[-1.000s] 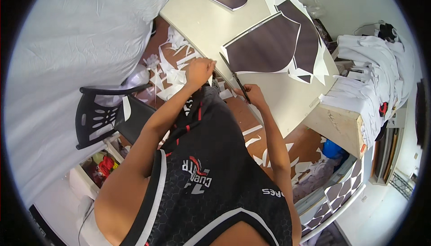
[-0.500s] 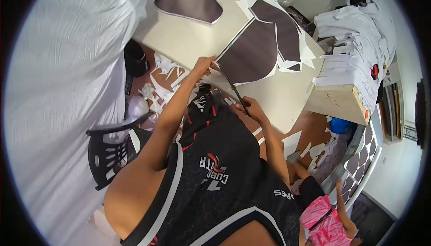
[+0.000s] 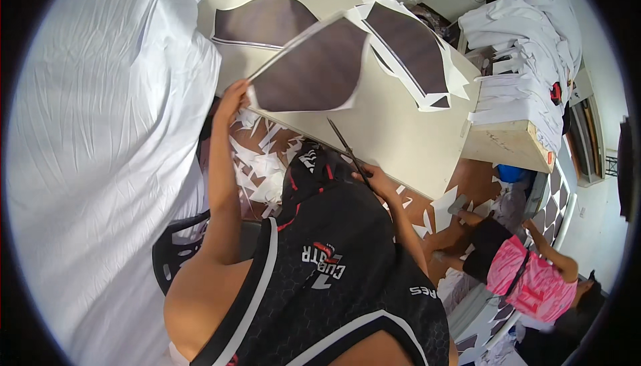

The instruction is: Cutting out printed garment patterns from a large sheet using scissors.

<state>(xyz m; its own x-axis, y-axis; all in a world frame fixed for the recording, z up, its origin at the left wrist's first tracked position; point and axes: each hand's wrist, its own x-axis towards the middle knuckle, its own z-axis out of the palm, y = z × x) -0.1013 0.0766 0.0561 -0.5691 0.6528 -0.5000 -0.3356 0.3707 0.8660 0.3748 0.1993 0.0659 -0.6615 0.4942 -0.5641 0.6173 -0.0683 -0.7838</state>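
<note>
My left hand pinches the lower left corner of a dark printed panel with a thin white border. The panel is lifted at an angle over the pale table; whether it is fabric or paper I cannot tell. In my right hand is a pair of dark scissors, fingers wrapped round the handles at the table's near edge. The blades point up and left, apart from the panel. Behind the held panel lies a second dark panel, partly covered. To the right rests a dark piece with white margins.
White offcuts litter the floor below the table. A black plastic chair stands at my left beside hanging white cloth. White fabric stacks sit on a box at the right. Another person in a pink shirt is at lower right.
My left hand has moved left, drawing the panel away from the piece on the right. The scissors have come off the panel's edge. The person in pink has shifted right.
</note>
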